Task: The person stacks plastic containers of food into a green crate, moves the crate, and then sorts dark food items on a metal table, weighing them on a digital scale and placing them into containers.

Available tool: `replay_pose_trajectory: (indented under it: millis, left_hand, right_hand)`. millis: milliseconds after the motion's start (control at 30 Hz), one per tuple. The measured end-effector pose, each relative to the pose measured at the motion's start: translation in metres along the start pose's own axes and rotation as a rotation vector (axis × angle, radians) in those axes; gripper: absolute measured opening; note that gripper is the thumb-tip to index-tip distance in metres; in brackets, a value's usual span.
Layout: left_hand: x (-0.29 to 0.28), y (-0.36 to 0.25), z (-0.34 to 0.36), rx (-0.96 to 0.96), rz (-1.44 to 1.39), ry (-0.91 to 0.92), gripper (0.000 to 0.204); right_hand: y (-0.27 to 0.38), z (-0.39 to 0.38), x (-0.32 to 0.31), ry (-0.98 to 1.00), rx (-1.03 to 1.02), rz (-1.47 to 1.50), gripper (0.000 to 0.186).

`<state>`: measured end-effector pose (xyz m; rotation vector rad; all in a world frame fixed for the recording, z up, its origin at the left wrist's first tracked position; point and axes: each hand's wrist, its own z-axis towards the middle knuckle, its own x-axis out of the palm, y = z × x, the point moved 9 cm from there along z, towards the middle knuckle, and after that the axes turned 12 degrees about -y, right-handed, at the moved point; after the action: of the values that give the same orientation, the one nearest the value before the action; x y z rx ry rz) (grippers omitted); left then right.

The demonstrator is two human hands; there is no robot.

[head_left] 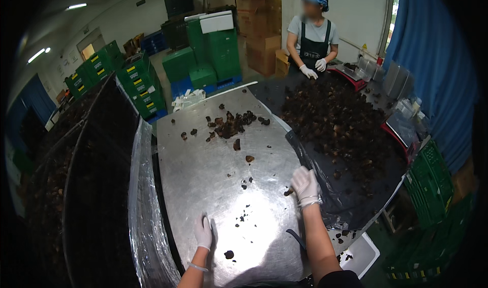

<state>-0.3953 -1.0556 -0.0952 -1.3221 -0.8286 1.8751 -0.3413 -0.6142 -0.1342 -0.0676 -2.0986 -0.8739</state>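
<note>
My left hand (203, 232), in a white glove, hovers over or rests on the left near part of a metal tabletop (188, 171); its fingers are stretched out with nothing in them. Toward the right edge, my gloved right hand (306, 185) has bent fingers and a small brown mushroom-like piece (288, 191) at its thumb side. Dark crumbs (242, 218) are scattered between my hands. A dark piece (229, 254) lies close to me. Farther off sits a loose heap of brown mushroom-like pieces (230, 125), with a single piece (249, 159) nearer.
On the right, a black-covered table (325, 186) bears a large brown pile (335, 120). A co-worker (312, 39) in apron and gloves stands behind it. Red-edged scales (351, 79), green crates (429, 181) and a white bin (363, 255) surround it. Dark racks (96, 186) stand left.
</note>
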Motion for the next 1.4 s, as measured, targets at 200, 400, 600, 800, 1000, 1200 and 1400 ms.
replay_pose_trajectory:
  millis: [200,400,600,800,1000,1200,1400]
  left_hand:
    - [0.031,-0.001,0.060,0.305,0.239,-0.060,0.037]
    - [0.032,0.005,0.051,0.347,0.267,-0.024,0.044]
    - [-0.002,-0.112,0.022,0.542,0.316,0.074,0.032]
    - [-0.011,-0.114,0.000,1.038,0.352,-0.073,0.029]
    - [-0.003,-0.055,0.021,1.116,0.430,-0.361,0.021]
    - [0.004,-0.042,0.018,1.170,0.542,-0.376,0.024]
    - [0.003,-0.036,0.024,1.059,0.469,-0.200,0.030]
  right_hand:
    - [-0.043,-0.003,0.003,-0.064,-0.194,-0.518,0.036]
    - [-0.093,0.007,-0.015,0.025,-0.294,-0.317,0.030]
    - [-0.070,-0.026,0.009,-0.319,-0.287,-0.666,0.025]
    - [-0.106,-0.126,0.041,-0.077,-0.591,-0.924,0.036]
    - [-0.162,-0.324,0.015,0.451,-0.713,-1.557,0.039]
    - [-0.174,-0.407,-0.089,0.212,-0.716,-1.911,0.060]
    - [-0.183,-0.417,-0.109,0.069,-1.140,-1.799,0.059]
